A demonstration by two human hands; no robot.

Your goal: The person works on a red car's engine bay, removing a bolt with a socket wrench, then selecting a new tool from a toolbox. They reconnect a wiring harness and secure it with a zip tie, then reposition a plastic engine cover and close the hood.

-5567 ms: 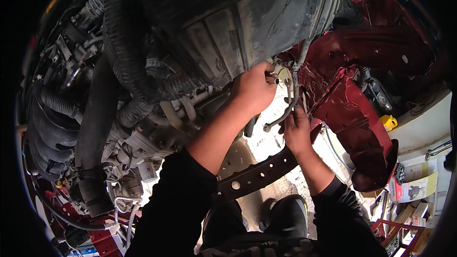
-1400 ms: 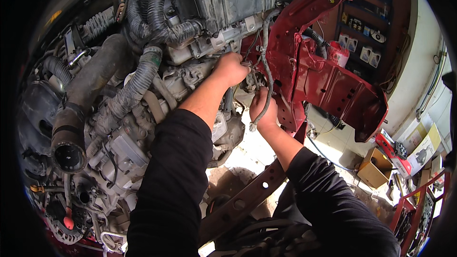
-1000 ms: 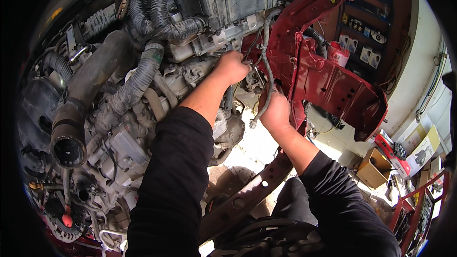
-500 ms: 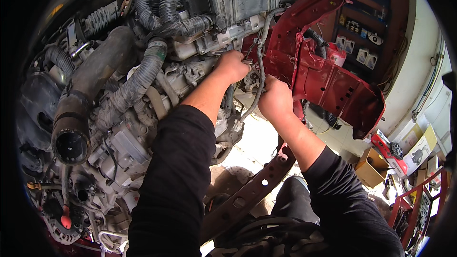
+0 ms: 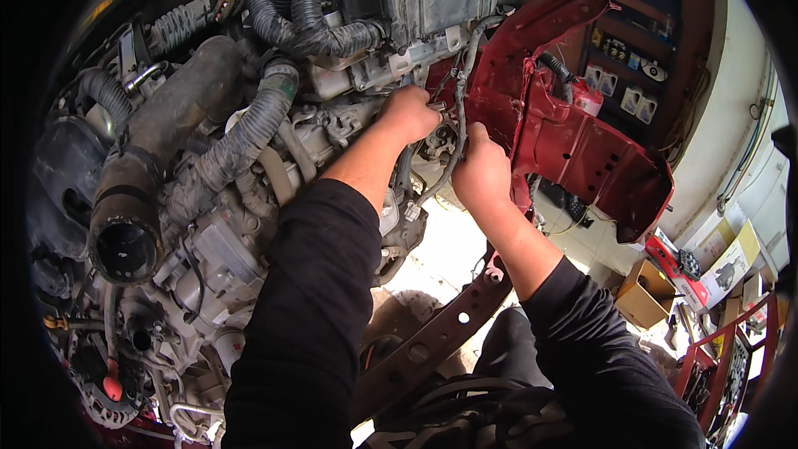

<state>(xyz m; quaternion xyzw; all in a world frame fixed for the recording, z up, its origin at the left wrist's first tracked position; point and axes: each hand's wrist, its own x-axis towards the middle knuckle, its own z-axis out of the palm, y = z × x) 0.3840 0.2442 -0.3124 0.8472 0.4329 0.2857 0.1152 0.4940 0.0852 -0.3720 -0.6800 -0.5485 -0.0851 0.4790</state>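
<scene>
Both my hands are at the front side of an exposed car engine (image 5: pixel 332 137). My left hand (image 5: pixel 409 114) is closed in a pinch beside the metal housing. A small grey tip shows at its fingers, too little to name. A dark taped wiring harness (image 5: pixel 460 137) hangs down between my hands, with a pale connector (image 5: pixel 412 211) at its lower end. My right hand (image 5: pixel 484 170) is closed just right of the harness, thumb up. Its fingers face away, so what they hold, if anything, is hidden. Behind the harness sits a round metal part (image 5: pixel 439 141).
Dark red body panels (image 5: pixel 573 145) rise right of my hands. A drilled crossmember (image 5: pixel 420 353) runs below my arms. Corrugated hoses (image 5: pixel 258 112) and a wide black pipe (image 5: pixel 125 233) crowd the left. Boxes (image 5: pixel 647 291) and shelves with bottles (image 5: pixel 636 54) stand at the right.
The view has shifted slightly, moving the engine a little rightward. My right thumb now points up more. A thin upper branch of the harness shows apart from the main run. Both hands stay closed.
</scene>
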